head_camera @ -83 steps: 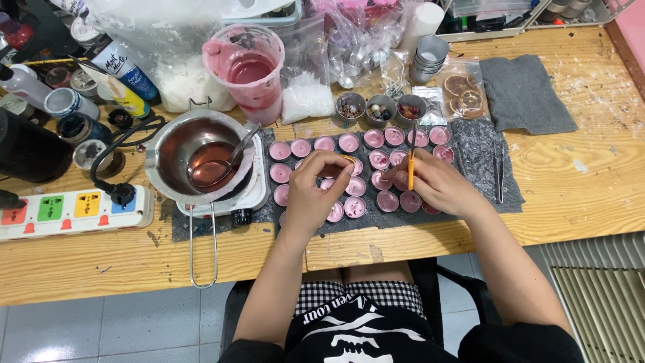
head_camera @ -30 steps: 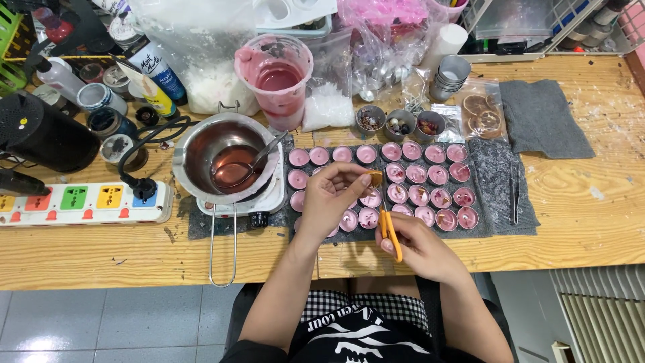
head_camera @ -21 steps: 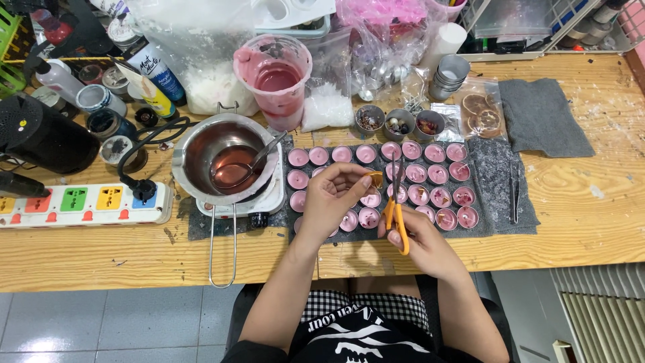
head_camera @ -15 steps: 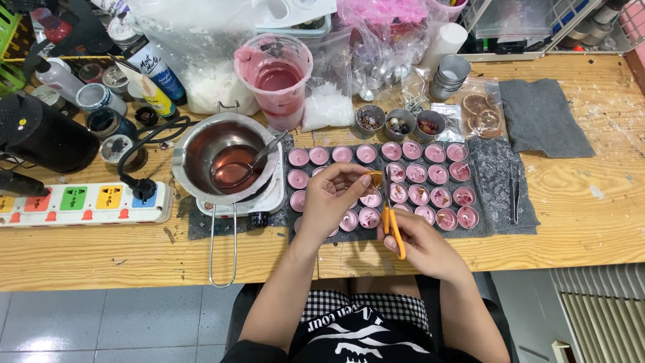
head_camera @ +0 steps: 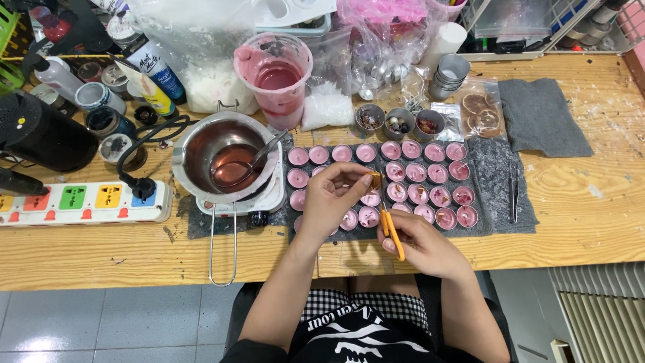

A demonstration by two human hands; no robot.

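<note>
My left hand pinches a small dried orange slice piece above rows of pink tealight candles on a dark grey mat. My right hand grips orange-handled scissors, whose blades point up at the slice. Some candles at the right carry dried flower bits on top. My left hand hides several candles beneath it.
A metal melting pot with pink wax and a spoon sits on a small hot plate at the left. A pink-stained measuring cup, three small bowls of dried petals, a bag of dried orange slices, tweezers and a power strip surround the mat.
The camera shifted since the oldest frame. My right hand dropped toward the table's edge, then worked the scissors at the slice; blades opened, then closed on it. My left hand stayed in place.
</note>
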